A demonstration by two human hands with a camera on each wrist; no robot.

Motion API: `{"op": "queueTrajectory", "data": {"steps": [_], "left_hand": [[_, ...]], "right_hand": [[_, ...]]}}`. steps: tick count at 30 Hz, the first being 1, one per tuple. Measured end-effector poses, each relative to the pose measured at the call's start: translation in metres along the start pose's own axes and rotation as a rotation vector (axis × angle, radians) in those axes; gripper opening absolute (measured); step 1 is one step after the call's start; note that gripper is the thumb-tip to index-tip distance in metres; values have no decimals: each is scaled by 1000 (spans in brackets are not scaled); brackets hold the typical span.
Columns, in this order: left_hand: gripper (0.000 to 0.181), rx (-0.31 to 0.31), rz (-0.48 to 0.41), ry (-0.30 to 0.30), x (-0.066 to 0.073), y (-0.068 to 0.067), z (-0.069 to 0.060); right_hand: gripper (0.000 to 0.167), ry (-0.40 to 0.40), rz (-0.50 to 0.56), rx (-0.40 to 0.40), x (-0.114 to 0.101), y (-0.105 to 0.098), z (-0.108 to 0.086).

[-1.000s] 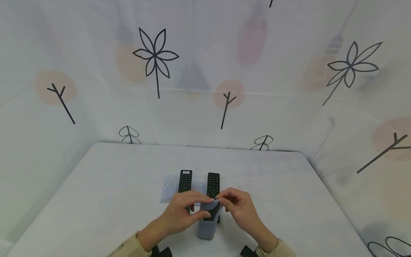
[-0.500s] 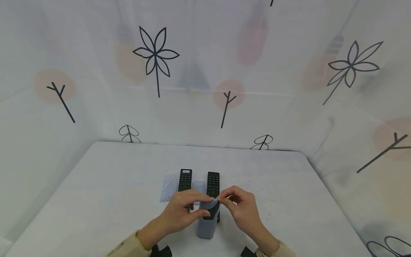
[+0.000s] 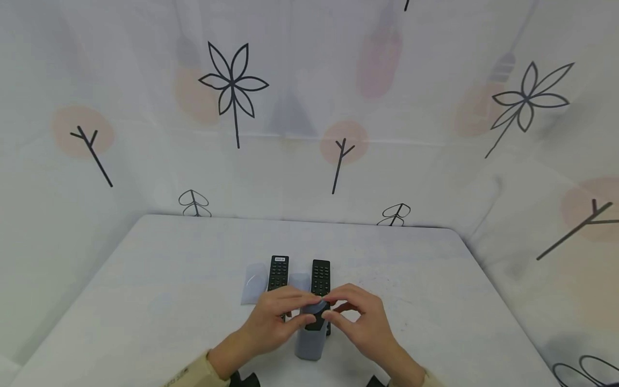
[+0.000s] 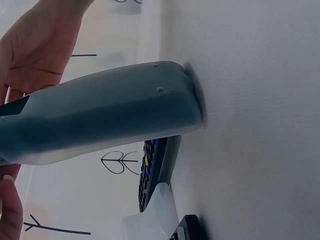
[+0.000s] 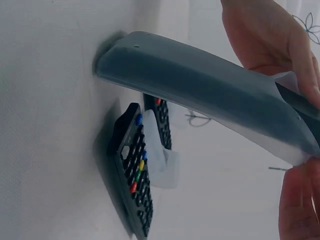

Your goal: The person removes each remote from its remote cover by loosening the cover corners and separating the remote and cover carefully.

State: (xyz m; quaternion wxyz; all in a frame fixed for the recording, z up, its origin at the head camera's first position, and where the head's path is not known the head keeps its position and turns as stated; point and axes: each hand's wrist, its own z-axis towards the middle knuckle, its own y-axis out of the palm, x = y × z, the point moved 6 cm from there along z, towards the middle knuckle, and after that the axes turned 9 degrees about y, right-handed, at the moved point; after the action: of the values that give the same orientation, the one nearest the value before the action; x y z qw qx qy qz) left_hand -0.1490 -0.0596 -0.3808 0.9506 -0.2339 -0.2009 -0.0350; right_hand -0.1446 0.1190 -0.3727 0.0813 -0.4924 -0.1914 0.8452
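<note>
In the head view, a black remote control (image 3: 315, 322) stands on end, mostly inside a translucent bluish sleeve (image 3: 310, 345) whose bottom touches the table. My left hand (image 3: 271, 321) grips its upper end, thumb across the front and fingers over the top. From the other side my right hand (image 3: 365, 318) pinches the upper right edge, thumb at the side and fingertips on top. The left wrist view gives the sleeve (image 4: 110, 107) leaning slightly, its lower end on the cloth. Dark remote (image 5: 300, 106) shows beyond the sleeve's edge in the right wrist view.
Two more black remotes lie behind the hands, a left one (image 3: 278, 273) and a right one (image 3: 321, 277). Beside them are flat translucent sleeves, one at the far left (image 3: 254, 284) and one between the remotes (image 3: 300, 281). A patterned curtain (image 3: 290, 177) rises behind the white table (image 3: 193, 252).
My right hand's fingertips were pinched together at the sleeve's top right corner; now its thumb has moved down and its fingers have spread along the edge. The left hand keeps its hold.
</note>
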Motion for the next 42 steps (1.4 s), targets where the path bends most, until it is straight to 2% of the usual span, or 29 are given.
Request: {"op": "queueTrajectory", "data": {"steps": [3,7,10,13,23,30,34,37,38,40,42], "left_hand": [[27,-1,36,35,3,1,1],[22,12,57,70,5,1,3],[20,28,56,68,4,0,5],[20,41,61,41,3,-1,6],[11,98,131,-30,1,-1,6],[9,125,162,-105,1,0,7],[8,151,180,-125,1,1,5],[8,171,176,-158,-2,2,4],[8,178,157,-188,-4,3,3],[8,201,91,-297,-11,3,0],[10,224,11,-435,-18,2,-6]], "right_hand": [[32,-21,-21,13,-6,2,0],[32,-67,-24,49,-27,1,1],[32,-106,-17,64,-39,0,2],[32,-114,-16,68,-41,0,2],[30,-94,-21,63,-39,1,1],[34,-66,-55,68,-5,5,-1],[34,-58,-67,69,2,6,-2],[33,-49,-72,70,2,5,-2],[32,-46,-70,69,2,5,-1],[32,-42,-67,66,2,6,-2],[32,-47,-71,63,1,6,-2]]}}
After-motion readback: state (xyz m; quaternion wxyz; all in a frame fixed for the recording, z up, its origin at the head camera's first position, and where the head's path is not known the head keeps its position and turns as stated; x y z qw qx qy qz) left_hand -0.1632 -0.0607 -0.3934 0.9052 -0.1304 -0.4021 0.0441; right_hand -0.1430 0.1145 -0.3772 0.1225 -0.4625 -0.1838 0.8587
